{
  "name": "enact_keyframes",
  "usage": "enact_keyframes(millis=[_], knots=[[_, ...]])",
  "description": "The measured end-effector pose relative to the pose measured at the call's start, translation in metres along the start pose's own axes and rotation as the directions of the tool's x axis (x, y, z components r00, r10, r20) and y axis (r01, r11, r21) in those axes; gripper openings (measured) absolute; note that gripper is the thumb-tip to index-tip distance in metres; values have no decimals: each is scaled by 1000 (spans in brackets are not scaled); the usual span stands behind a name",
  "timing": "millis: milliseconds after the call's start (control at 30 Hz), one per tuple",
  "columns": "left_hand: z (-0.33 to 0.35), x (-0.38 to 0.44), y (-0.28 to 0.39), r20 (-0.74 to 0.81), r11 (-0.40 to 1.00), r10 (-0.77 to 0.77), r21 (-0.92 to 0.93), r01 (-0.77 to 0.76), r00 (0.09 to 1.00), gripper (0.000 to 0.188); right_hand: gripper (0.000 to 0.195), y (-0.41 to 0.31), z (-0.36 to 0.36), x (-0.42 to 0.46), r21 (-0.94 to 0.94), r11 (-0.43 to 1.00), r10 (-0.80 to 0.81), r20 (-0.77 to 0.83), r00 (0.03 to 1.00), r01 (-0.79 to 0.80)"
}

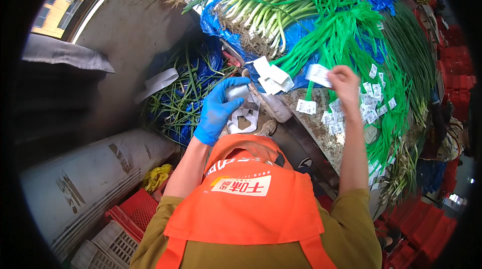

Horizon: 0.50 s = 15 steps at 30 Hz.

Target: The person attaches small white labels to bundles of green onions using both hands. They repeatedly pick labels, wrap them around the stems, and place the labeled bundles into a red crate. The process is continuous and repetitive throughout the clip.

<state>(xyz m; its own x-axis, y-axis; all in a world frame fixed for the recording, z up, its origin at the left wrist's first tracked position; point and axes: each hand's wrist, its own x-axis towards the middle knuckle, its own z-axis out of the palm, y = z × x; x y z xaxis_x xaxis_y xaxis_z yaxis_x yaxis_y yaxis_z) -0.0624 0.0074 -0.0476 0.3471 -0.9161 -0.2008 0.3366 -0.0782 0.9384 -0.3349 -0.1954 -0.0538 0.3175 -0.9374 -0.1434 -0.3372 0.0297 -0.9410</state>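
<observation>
My left hand (220, 110), in a blue glove, curls around a roll of white labels (239, 92), which is partly hidden by the fingers. A white label (318, 75) is pinched between the fingers of my bare right hand (344, 82), slightly blurred, above the table edge. Between my hands a small pile of white labels (272, 77) lies on blue plastic. Green mesh net bags (339, 31) spread over the table, many with printed white tags (371, 105) at their ends. Green onions with roots (260, 20) lie in a row beyond my hands.
Loose green leaves (184, 95) fill a blue bag at the left. More long green onions (410, 58) lie along the table's right side. Red crates (139, 208) and pale crates (113, 242) stand at lower left, beside a white wall panel (90, 178). Other people are at the far right.
</observation>
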Motion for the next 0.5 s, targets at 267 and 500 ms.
enact_keyframes(millis=[267,500], knots=[[-8,17,-7,146,999,-29,49,22,989,28,58,-41,65,-78,-315,867,-383,71,921,385],[-2,15,-10,142,998,-61,28,58,988,21,16,-31,154,-118,-78,958,-271,76,960,276]])
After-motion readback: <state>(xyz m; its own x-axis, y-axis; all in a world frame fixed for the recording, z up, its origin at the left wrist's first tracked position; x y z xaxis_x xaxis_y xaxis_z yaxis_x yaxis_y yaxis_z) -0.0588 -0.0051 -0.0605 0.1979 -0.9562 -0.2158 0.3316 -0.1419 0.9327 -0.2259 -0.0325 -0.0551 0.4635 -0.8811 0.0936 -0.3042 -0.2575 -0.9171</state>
